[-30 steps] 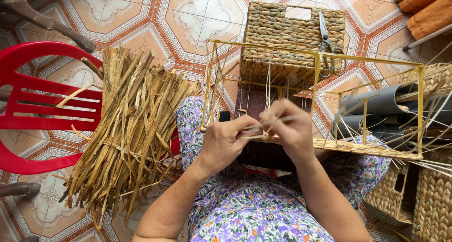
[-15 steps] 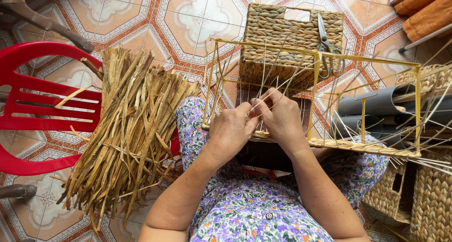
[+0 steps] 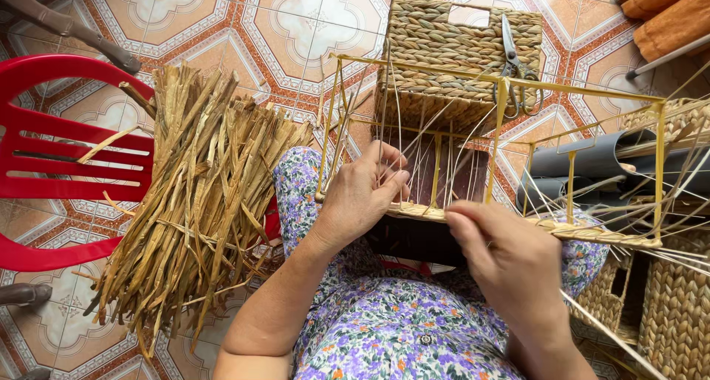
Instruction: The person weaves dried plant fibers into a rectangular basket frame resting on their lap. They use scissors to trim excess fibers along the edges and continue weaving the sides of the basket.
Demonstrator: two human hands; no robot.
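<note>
**Frame on my lap, both hands at its near edge**

The frame point(image 3: 503, 114), a yellow wire box with thin pale strands point(image 3: 444, 158) strung upright through it, sits across my lap, under and just ahead of both hands. My left hand point(image 3: 360, 199) rests at the frame's near-left corner, its grip curled loosely with the fingertips pushed in among the strands; I cannot tell whether it actually pinches one. My right hand point(image 3: 510, 265) is just to the right of it and nearer to me, fingers closed together at the woven bottom rail point(image 3: 592, 233); a long strand point(image 3: 610, 328) runs out past it toward the lower right, but from this angle I cannot tell if the grip has hold of it.

Left of my left hand, a thick bundle of dried straw point(image 3: 200, 202) leans against my knee, and beyond that stands a red chair point(image 3: 44, 151). Straight ahead of both hands, behind the frame, is a finished woven basket point(image 3: 444, 55), with scissors point(image 3: 514, 62) lying on its top. Right of my right hand are dark rolled sheets point(image 3: 592, 162) and more baskets point(image 3: 677, 313), close by my side. Tiled floor point(image 3: 244, 25) lies under it all.
</note>
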